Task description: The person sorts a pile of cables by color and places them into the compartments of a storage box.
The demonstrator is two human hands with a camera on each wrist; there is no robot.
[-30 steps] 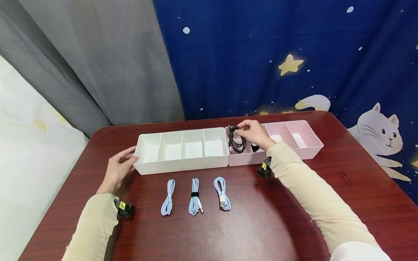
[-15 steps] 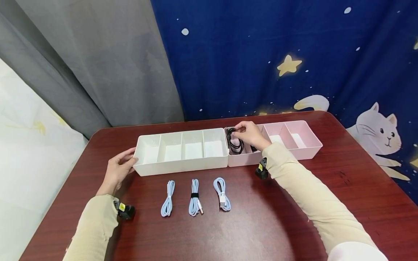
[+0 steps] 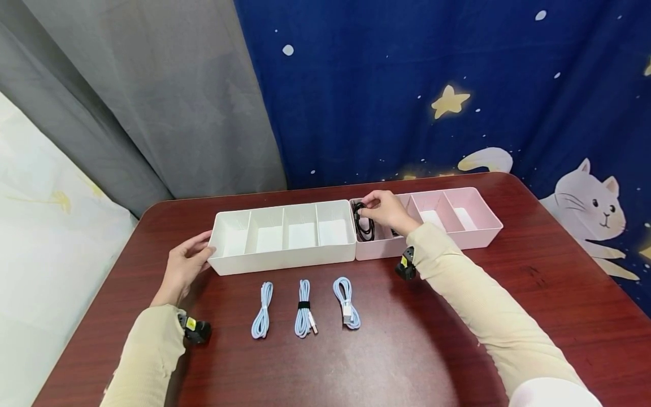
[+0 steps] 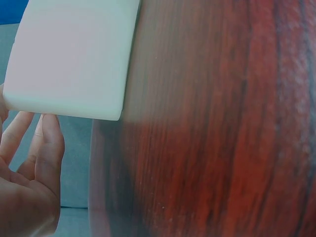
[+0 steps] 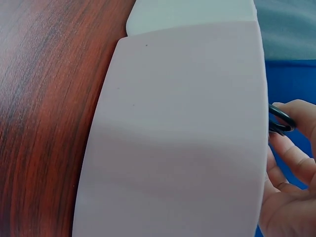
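Observation:
In the head view my left hand [image 3: 184,264] holds the left end of a long white divided box [image 3: 285,259]; its thumb is at the rim and, in the left wrist view, fingertips [image 4: 51,121] touch the end wall. My right hand [image 3: 389,211] pinches a coiled black cable [image 3: 364,229] inside the leftmost compartment of a pink divided box [image 3: 432,243]. In the right wrist view the pink wall [image 5: 187,98] hides most of the cable; a loop [image 5: 282,116] shows at the fingertips above the rim.
Three bundled light-blue cables lie in a row before the white box: a left one [image 3: 262,311], a middle one [image 3: 304,310] with a black strap, and a right one [image 3: 347,303]. Something black [image 3: 394,232] sits in the second pink compartment. Curtains hang behind the table [image 3: 325,373].
My right hand has moved slightly left and down, and the black cable coil with it sits lower in the pink compartment. The left hand stays at the white box.

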